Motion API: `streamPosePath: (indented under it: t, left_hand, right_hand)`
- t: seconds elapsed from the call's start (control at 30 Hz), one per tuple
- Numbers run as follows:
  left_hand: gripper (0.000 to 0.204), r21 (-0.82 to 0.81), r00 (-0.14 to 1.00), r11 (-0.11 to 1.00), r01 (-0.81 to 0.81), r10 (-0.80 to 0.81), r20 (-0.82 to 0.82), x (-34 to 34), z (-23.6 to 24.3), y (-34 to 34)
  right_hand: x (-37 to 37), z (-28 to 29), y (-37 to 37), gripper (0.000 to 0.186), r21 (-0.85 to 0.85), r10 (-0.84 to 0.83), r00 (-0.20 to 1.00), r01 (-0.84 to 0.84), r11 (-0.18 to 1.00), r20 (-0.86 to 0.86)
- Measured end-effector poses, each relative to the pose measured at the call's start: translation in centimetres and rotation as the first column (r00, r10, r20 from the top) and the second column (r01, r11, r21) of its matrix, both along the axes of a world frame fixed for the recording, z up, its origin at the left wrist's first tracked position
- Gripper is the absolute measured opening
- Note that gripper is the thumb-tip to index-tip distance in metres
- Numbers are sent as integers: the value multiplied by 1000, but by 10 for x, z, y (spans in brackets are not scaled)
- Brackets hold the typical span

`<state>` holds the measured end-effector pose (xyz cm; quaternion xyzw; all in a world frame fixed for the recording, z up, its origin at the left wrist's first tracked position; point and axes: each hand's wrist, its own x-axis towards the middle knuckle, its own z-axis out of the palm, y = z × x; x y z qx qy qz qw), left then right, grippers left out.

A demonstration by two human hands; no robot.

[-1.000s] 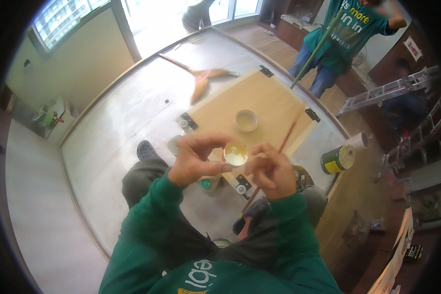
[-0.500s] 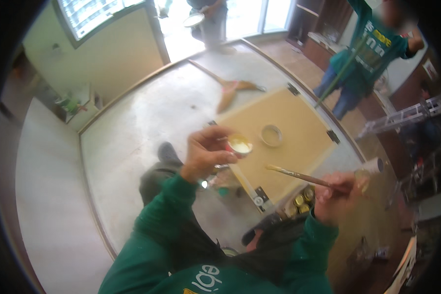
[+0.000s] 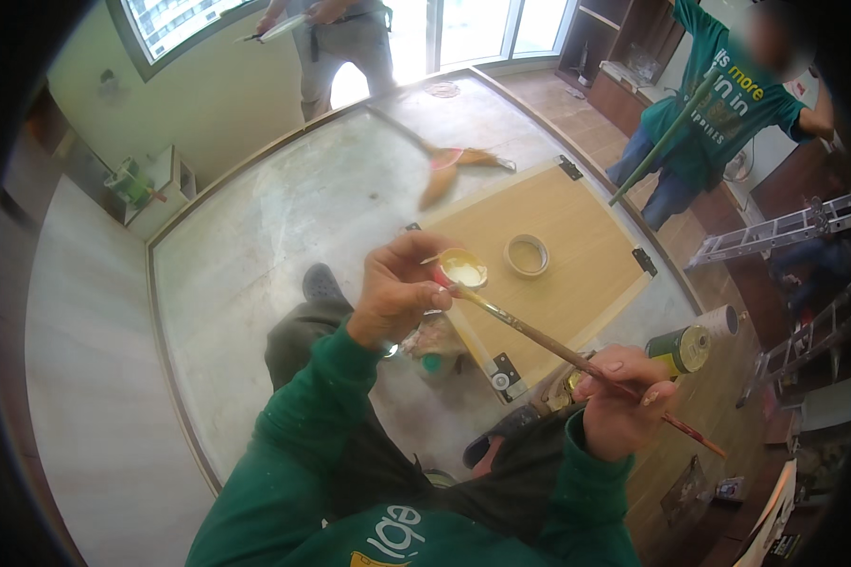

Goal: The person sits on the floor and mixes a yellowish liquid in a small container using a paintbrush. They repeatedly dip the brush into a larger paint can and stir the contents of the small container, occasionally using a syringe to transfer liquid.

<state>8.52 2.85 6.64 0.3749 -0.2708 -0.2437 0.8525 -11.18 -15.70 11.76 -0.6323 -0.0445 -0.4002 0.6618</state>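
Pale wood was noted in the panel (image 3: 586, 236), which was laid flat on a light grey platform (image 3: 246, 255), with black hinges (image 3: 644, 262) fixed near its corners. In front of the panel's left edge, a small red cup (image 3: 463, 274) with whitish contents was held in the left hand (image 3: 395, 291) — thumb and fingers closed about its side. A long-handled brush (image 3: 539, 338) was gripped in the right hand (image 3: 624, 402), fingers curled round the handle; its bristle end was placed at the cup's near rim, though contact could not be confirmed.

A tape roll (image 3: 525, 272) was found on the panel, just right of the cup. Past the far left edge a broom (image 3: 444, 175) was seen lying. Gold-coloured cans (image 3: 567, 386) were partly screened by the right hand — their number could not be established. A green-and-yellow can (image 3: 679, 350) and a stepladder (image 3: 785, 227) were observed to the right. A co-worker (image 3: 728, 104) was recorded beyond the panel.
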Motion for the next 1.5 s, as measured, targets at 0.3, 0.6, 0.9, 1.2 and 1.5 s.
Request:
streamPosePath:
  t: [0.3, 0.6, 0.9, 1.2, 1.5]
  left_hand:
    - [63, 2, 1000, 1000, -5, 5, 10, -1, 3, 1]
    - [58, -19, 986, 986, 164, -163, 40, 8, 2, 6]
    - [55, -14, 964, 964, 264, -264, 5, 9, -2, -1]
    - [55, 89, 958, 954, 287, -287, -17, 11, -10, 11]
    - [52, 92, 950, 949, 302, -308, 57, 15, -15, 13]
  right_hand:
    - [3, -2, 2, 60, -76, -39, 999, 37, 996, -24]
    - [-2, 18, -31, 49, 97, 74, 995, -80, 992, 64]
    - [14, 111, -20, 18, -255, 44, 979, -95, 962, -199]
    - [29, 85, -14, 13, -247, 34, 940, -124, 961, -339]
    - [28, 74, -18, 13, -278, 61, 930, -170, 945, -362]
